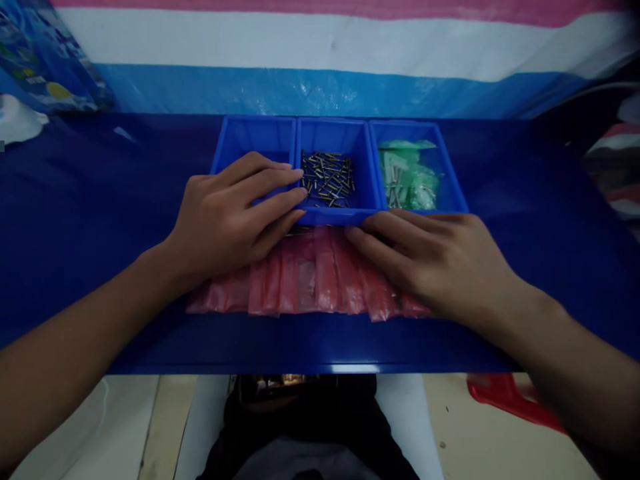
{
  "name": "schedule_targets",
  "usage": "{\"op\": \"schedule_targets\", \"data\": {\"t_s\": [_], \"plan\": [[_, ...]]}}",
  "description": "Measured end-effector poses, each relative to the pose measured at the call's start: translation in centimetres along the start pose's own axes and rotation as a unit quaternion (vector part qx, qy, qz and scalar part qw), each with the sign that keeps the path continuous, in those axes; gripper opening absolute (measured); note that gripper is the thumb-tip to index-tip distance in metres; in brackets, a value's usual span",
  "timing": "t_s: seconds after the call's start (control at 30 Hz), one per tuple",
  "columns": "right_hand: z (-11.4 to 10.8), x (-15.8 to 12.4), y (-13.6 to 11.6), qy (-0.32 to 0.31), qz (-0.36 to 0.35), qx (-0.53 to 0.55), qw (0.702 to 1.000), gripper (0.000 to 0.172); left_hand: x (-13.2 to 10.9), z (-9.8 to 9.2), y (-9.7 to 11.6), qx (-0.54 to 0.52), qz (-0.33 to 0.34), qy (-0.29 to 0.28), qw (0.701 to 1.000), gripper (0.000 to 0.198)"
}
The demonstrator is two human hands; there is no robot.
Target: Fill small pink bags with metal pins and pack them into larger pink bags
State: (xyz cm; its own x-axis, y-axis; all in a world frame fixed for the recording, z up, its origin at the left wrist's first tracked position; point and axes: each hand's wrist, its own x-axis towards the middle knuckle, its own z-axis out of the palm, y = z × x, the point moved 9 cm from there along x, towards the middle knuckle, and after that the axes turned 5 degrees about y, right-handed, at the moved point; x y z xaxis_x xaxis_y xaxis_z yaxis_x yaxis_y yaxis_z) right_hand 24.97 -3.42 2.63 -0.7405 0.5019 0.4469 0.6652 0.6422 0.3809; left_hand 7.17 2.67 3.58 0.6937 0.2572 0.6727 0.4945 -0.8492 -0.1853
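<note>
My left hand (237, 213) lies with fingers stretched out over the front of the left blue bin (257, 133), its fingertips at the edge of the middle blue bin (335, 130). That middle bin holds many small, thin metal pieces (327, 177), dark with brassy parts. Along the bins' front is a row of pink plastic zip bags (325, 277), partly covered by both hands. My right hand (430, 257) rests over the row's right part, fingers extended along the front of the right blue bin (445, 153). Its thumb is hidden. Green plastic bags (413, 177) lie inside the right bin.
The blue tabletop (170, 347) ends in a front edge close to my lap. Behind the bins hangs a pink, white and blue striped sheet (310, 40). A blue printed package (50, 60) and a white object (20, 120) are at the far left.
</note>
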Motion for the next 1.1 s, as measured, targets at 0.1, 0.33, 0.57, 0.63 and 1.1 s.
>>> {"op": "schedule_targets", "data": {"t_s": [0.1,0.33,0.57,0.63,1.1], "plan": [[0.2,-0.1,-0.1,-0.021,0.0,-0.002,1.0,0.034,-0.1,-0.1,0.2,-0.005,-0.001,-0.003,1.0,0.027],[0.6,0.1,-0.3,-0.035,-0.008,-0.003,0.999,0.033,0.1,-0.1,0.1,-0.006,0.006,0.014,1.0,0.026],[-2.0,0.7,-0.2,0.046,-0.041,0.058,0.996,0.027,0.0,-0.2,0.2,-0.014,0.008,0.01,1.0,0.027],[-2.8,0.6,0.2,0.085,-0.007,0.071,0.994,0.032,0.0,-0.2,0.2,-0.02,-0.001,0.005,1.0,0.028],[1.2,0.5,4.9,0.09,0.364,0.605,0.703,0.003,-0.1,-0.2,0.3,-0.016,0.017,0.02,1.0,0.027]]}}
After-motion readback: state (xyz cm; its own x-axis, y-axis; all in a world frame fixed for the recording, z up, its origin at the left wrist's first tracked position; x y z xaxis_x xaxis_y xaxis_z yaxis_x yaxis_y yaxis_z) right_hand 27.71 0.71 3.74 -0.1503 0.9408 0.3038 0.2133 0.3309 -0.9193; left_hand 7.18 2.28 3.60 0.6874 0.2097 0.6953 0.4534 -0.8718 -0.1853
